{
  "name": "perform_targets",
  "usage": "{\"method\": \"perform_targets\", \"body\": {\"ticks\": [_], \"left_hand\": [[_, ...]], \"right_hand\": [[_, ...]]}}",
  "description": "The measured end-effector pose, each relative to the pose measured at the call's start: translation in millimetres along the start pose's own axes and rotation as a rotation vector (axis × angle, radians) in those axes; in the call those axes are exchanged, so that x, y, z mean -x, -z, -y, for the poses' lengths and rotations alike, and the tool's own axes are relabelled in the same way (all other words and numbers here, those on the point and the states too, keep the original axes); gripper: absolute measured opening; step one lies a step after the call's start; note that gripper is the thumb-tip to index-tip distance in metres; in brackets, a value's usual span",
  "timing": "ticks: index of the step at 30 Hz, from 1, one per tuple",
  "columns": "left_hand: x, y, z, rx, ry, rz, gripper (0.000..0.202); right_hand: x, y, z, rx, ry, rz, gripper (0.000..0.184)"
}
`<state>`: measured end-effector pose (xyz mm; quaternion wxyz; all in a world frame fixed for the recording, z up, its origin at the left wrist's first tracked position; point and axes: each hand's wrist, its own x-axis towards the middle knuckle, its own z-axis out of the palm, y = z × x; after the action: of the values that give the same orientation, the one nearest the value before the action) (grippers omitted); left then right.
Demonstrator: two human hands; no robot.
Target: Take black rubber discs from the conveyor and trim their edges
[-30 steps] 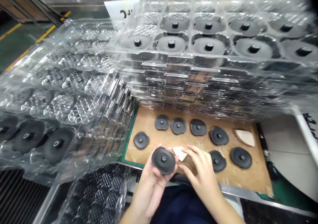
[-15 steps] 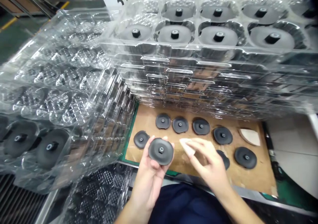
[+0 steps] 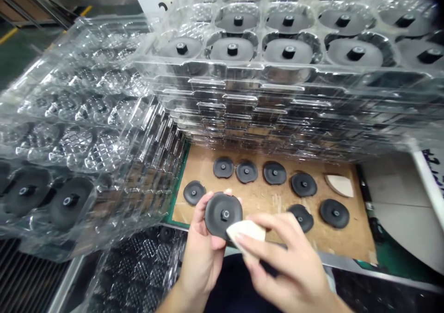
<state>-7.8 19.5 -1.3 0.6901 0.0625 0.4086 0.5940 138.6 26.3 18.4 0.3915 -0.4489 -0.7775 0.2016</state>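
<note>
My left hand point(image 3: 204, 257) is closed around the edge of a dark grey round part point(image 3: 218, 211), a shallow disc with a short post at its middle, and holds it face up. In my right hand point(image 3: 287, 257) is a cream wedge-shaped sponge point(image 3: 248, 233), pinched between thumb and fingers. The sponge's tip overlaps the disc's lower right edge and seems to touch it. Several like discs, such as a disc point(image 3: 274, 172) and a disc point(image 3: 334, 213), lie post-up on the brown board point(image 3: 263, 202) beyond my hands.
A tall stack of clear plastic trays point(image 3: 243, 100) with discs on top stands behind the board. Another tray stack point(image 3: 104, 123) rises at left. A second cream wedge point(image 3: 340, 185) lies at the board's right. Below left is a further tray point(image 3: 138, 266).
My right hand has moved left and down, bringing the sponge from beside the disc onto its lower right edge. The left hand still holds the disc, which is slightly tilted.
</note>
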Motion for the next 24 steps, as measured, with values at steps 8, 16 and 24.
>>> {"method": "perform_targets", "body": {"ticks": [8,16,24], "left_hand": [[4,-1.7,1,-0.012,0.022,0.073,0.06],[12,2.0,-2,-0.055,0.083,0.107,0.061],[15,-3.9,-3,-0.076,0.141,0.155,0.061]], "right_hand": [[-2,6,3,0.014,0.03,-0.05,0.023],[-14,29,-27,-0.149,0.125,0.141,0.026],[-10,38,-23,-0.061,0.148,0.128,0.027]]}}
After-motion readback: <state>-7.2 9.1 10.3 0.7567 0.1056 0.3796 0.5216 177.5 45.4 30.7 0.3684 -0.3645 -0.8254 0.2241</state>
